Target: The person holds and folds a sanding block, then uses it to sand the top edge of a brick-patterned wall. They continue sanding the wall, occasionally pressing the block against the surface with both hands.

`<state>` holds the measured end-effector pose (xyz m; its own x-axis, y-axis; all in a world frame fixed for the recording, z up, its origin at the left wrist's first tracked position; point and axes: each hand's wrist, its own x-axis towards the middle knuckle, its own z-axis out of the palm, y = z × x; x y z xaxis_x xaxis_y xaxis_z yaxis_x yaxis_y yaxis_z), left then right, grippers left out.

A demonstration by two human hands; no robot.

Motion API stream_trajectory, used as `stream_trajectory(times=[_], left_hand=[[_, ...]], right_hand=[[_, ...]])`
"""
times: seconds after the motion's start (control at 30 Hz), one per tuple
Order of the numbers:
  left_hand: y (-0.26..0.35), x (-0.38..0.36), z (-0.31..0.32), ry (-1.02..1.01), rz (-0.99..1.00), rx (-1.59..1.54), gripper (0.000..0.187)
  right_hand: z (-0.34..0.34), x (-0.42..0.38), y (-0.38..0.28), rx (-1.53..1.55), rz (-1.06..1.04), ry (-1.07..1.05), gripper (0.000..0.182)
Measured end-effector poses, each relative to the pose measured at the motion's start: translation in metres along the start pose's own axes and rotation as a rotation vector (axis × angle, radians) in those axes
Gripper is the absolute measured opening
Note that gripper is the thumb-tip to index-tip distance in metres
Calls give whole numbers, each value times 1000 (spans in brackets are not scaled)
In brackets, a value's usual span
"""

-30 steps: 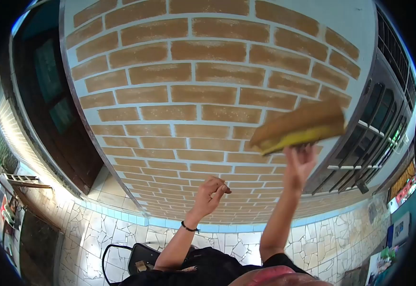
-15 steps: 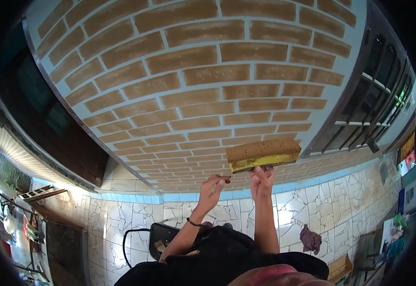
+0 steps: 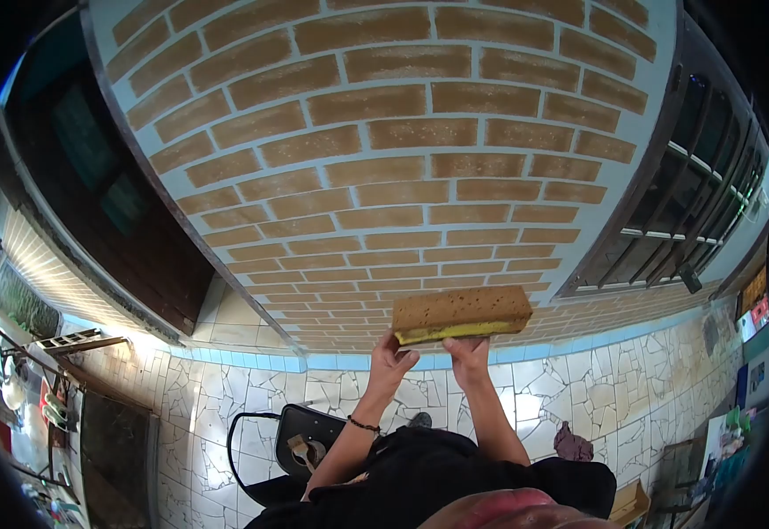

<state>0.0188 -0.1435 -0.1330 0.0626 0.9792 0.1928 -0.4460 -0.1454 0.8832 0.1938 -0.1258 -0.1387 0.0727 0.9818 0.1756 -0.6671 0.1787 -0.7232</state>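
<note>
A long sponge block (image 3: 462, 310), brown and pitted on its face with a yellow layer along the lower edge, is held up before the wall. My left hand (image 3: 389, 360), with a dark bracelet on the wrist, grips its left end. Under its right half, my right hand (image 3: 469, 360) holds the lower edge with the thumb in front. Behind the sponge, the wall (image 3: 402, 194) bears tan brick shapes divided by pale lines.
A black case or chair-like object (image 3: 300, 441) with a brush (image 3: 300, 448) on it stands at lower left. A purple cloth (image 3: 573, 443) lies on the tiled floor (image 3: 525, 397). A barred window (image 3: 675, 185) is right, a dark door (image 3: 102, 194) left.
The sponge has moved slightly left and down, its brown face now turned more toward me. My left hand has come up to its left end. The view has shifted a little.
</note>
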Motion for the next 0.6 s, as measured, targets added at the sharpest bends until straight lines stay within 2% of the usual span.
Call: stream_trajectory(times=[0.13, 0.27, 0.33, 0.47, 0.6], left_hand=[[-9, -43, -15, 67, -68, -201, 47], [-10, -93, -17, 68, -28, -316, 49], [-15, -122, -10, 61, -8, -333, 51], [-26, -179, 14, 89, -40, -457, 51], [-34, -220, 34, 50, -111, -552, 48]], right_hand=[[10, -41, 1, -42, 67, -47, 76], [19, -91, 2, -33, 82, -65, 74], [29, -122, -9, -11, 89, -44, 79], [16, -179, -15, -45, 169, -29, 78], [-2, -231, -25, -139, 101, 28, 75]])
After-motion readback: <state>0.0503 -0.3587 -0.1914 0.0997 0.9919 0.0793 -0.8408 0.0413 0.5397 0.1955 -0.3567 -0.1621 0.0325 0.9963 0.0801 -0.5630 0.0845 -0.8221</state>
